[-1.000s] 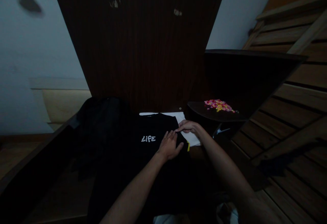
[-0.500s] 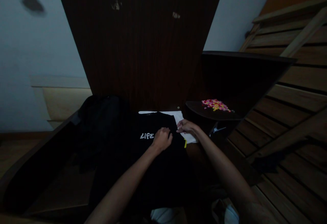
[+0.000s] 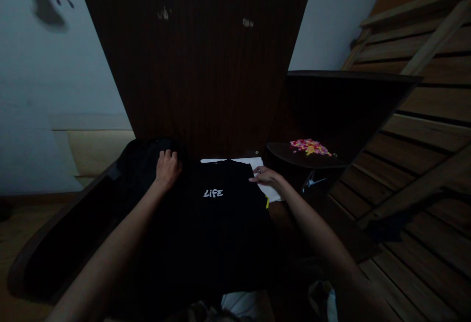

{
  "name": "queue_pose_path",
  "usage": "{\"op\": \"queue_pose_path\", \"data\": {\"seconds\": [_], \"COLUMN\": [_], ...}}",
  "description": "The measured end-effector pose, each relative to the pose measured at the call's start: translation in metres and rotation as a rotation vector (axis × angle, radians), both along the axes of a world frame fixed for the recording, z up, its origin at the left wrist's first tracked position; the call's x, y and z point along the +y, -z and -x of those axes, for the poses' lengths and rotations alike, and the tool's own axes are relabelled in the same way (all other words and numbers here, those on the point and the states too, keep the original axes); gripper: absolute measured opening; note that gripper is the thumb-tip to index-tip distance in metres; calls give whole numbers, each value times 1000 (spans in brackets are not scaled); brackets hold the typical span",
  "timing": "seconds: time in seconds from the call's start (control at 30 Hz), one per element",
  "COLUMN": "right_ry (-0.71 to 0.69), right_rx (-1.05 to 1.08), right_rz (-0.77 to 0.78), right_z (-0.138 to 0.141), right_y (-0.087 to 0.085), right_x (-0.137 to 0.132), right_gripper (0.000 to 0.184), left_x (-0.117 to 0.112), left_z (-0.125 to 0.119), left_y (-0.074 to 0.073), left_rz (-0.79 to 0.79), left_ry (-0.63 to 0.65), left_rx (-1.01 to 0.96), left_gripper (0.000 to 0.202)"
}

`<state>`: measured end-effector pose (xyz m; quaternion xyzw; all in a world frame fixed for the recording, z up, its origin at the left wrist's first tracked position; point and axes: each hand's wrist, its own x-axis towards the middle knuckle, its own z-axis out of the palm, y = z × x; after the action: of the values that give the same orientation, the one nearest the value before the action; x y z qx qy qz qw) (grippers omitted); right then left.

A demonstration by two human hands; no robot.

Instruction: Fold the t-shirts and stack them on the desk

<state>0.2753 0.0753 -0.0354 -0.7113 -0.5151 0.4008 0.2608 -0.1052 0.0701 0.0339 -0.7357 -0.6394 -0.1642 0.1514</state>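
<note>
Our right hand [image 3: 265, 175], right of centre, sits at the edge of the black shirt [image 3: 221, 229], thumb and fingers partly bent; we cannot tell whether they pinch the fabric. Our left hand [image 3: 168, 167], left of centre, has its fingers curled down near the dark heap [image 3: 134, 162]; we cannot tell whether it grips anything. The shirt lies flat across the lower centre, with white lettering [image 3: 213, 193]. White cloth [image 3: 270, 190] and a yellow strip [image 3: 267, 203] show past its edge. At right, a dark, round-edged shelf [image 3: 294, 158] bears loose pink, red and yellow bits [image 3: 310, 147]. Behind rises a scuffed, wood-grained board [image 3: 202, 67]; rough planks [image 3: 423, 133] fill the far right.
</note>
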Motion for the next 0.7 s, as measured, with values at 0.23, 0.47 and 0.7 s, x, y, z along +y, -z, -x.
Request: {"op": "queue_pose_path", "data": {"seconds": [0.23, 0.47, 0.7], "right_ry": [192, 126, -680], "right_rx": [-7, -171, -410], "right_rz": [-132, -287, -374], "right_z": [24, 23, 8], "right_y": [1, -6, -18], "right_x": [29, 21, -48], "right_gripper": [32, 29, 32], "left_x": [4, 12, 11], "left_z": [1, 11, 10], "left_y": [-2, 0, 1], "left_rz": [68, 157, 153], "left_ry": [-53, -13, 7], "left_rx": [33, 41, 32], "left_gripper": [40, 38, 36]}}
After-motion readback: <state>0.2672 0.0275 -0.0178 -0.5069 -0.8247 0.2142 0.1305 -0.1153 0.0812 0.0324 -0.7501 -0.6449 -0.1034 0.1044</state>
